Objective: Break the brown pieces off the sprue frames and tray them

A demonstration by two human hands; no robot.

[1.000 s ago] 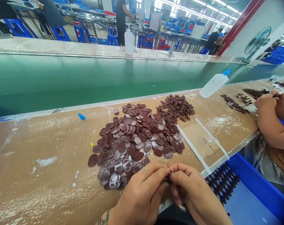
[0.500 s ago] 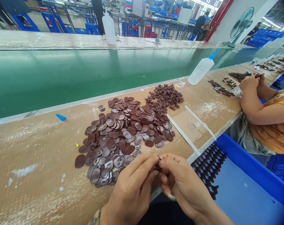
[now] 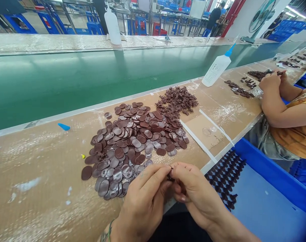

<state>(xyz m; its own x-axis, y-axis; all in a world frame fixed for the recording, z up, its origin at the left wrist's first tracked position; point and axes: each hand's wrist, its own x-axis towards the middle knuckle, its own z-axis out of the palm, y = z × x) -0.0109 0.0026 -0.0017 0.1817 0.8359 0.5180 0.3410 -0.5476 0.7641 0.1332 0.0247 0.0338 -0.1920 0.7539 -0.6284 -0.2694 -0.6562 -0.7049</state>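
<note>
My left hand [image 3: 145,198] and my right hand [image 3: 193,191] meet at the table's near edge, fingertips pinched together. Between them sits a small dark brown piece [image 3: 171,173], mostly hidden by the fingers. It looks like the brown plastic parts on the table, but its exact shape does not show. Just beyond my left hand spreads a heap of brown oval discs [image 3: 132,134], some glossy, some with small holes. Behind it, touching the heap's far right side, lies a pile of small knobbly brown pieces [image 3: 178,101].
A blue bin [image 3: 276,188] at the right holds rows of dark brown assemblies [image 3: 226,178]. A white bottle with a blue nozzle [image 3: 217,70] leans tilted at the table's far side. A blue cap [image 3: 64,126] lies left. A co-worker's arm [image 3: 276,101] is at far right, beyond the bin.
Both hands stay together around the small brown piece, with the right fingers curled slightly closer in. The view has shifted a little.
</note>
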